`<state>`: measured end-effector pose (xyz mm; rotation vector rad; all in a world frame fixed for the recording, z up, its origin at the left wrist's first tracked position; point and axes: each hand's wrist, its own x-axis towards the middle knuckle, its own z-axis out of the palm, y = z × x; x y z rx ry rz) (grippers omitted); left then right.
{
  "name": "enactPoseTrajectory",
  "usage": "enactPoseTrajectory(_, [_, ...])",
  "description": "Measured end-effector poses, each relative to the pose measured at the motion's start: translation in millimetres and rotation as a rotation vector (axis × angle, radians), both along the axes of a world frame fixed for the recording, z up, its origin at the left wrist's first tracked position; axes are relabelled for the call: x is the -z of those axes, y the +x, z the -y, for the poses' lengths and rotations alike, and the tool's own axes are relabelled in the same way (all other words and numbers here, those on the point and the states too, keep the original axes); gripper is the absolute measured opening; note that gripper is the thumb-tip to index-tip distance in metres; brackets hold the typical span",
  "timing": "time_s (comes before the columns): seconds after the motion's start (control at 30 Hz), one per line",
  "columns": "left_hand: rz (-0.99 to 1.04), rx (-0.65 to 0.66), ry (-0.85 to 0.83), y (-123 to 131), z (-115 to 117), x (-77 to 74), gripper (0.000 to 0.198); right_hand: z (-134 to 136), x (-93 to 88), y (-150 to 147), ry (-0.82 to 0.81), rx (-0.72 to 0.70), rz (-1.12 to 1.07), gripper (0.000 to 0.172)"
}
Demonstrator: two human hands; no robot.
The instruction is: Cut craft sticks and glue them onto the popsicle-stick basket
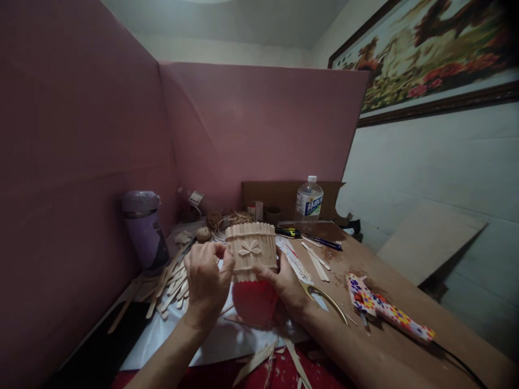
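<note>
My right hand point(286, 283) grips a cup-shaped holder made of craft sticks point(252, 262) from its right and lower side, thumb across the front. The holder has twine-like bands near top and bottom and a pale leaf-shaped ornament in the middle. At its left edge, my left hand point(208, 278) is closed in a pinch; whatever lies between the fingertips is hidden. Directly under the holder shows a translucent red object point(253, 303), partly covered. Loose craft sticks point(174, 289) are heaped left of my left hand on a white sheet point(162, 340).
A purple tumbler point(146, 232) stands at the left by the pink partition point(259, 124). Behind are a ball of twine point(203, 234) and a plastic bottle point(310, 202). To the right lie a blue utility knife point(328, 244), gold-handled scissors point(330, 302) and a flower-patterned glue gun point(389, 310) with cord.
</note>
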<state>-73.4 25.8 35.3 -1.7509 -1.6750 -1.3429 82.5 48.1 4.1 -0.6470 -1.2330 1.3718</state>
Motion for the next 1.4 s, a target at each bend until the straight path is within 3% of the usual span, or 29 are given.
enactPoseTrajectory(0.2, [0.255,-0.087,0.177,-18,-5,-11.1,0.010,1,0.9,1,-0.011,-0.012,0.002,0.077])
enactPoseTrajectory(0.3, [0.203,-0.005,0.219,-14,0,-14.8,0.009,2,0.2,0,-0.005,-0.009,-0.007,0.076])
enactPoseTrajectory(0.4, [0.009,0.146,0.090,-4,9,-16.2,0.011,2,-0.7,-1,-0.001,-0.005,-0.014,0.075])
enactPoseTrajectory(0.5, [-0.079,0.164,-0.052,6,15,-15.3,0.008,2,-1.0,-1,-0.003,-0.011,-0.026,0.076])
enactPoseTrajectory(0.87, [-0.213,0.071,-0.062,4,8,-6.9,0.009,2,-0.4,-1,0.002,0.002,0.015,0.077])
enactPoseTrajectory(1.07, [-0.047,-0.040,0.126,-6,1,-8.5,0.009,2,-0.2,0,-0.002,0.013,0.018,0.077])
enactPoseTrajectory(1.13, [0.012,0.009,0.161,-6,1,-10.4,0.009,3,-0.3,0,0.002,0.005,0.015,0.076])
enactPoseTrajectory(1.23, [0.091,0.198,0.144,-2,4,-12.8,0.007,4,-0.5,-1,0.016,-0.014,0.014,0.073])
enactPoseTrajectory(1.4, [0.200,0.427,-0.049,1,4,-12.0,0.046,5,-1.3,-2,0.067,-0.047,0.007,0.072])
